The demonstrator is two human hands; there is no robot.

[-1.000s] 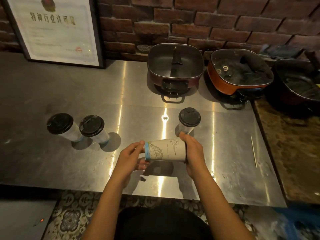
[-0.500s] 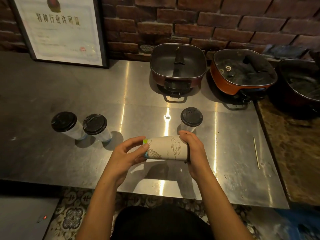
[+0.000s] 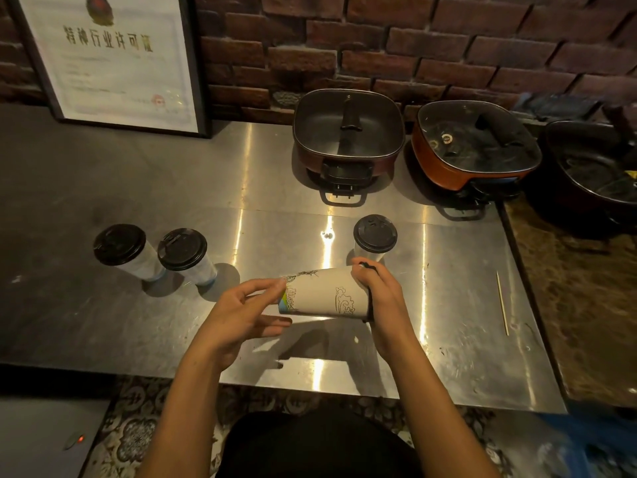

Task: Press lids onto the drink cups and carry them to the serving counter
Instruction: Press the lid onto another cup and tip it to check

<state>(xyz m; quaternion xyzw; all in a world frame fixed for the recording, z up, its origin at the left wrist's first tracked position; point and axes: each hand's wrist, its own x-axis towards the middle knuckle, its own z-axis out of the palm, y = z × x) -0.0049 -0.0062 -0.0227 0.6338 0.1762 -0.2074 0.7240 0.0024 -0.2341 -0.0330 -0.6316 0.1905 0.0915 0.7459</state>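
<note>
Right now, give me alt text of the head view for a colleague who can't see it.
A printed paper cup is held sideways above a steel counter: the right hand grips its wide end, the left hand pinches its base. Three black-lidded cups stand on the counter, two at left, one behind the hands. Electric pots line the brick wall behind.

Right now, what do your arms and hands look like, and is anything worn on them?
The left arm and right arm are bare down to the frame edge; no sleeves show. The left hand and right hand have no gloves, and I see no rings, watch or wristbands. A black garment shows low between the arms.
</note>
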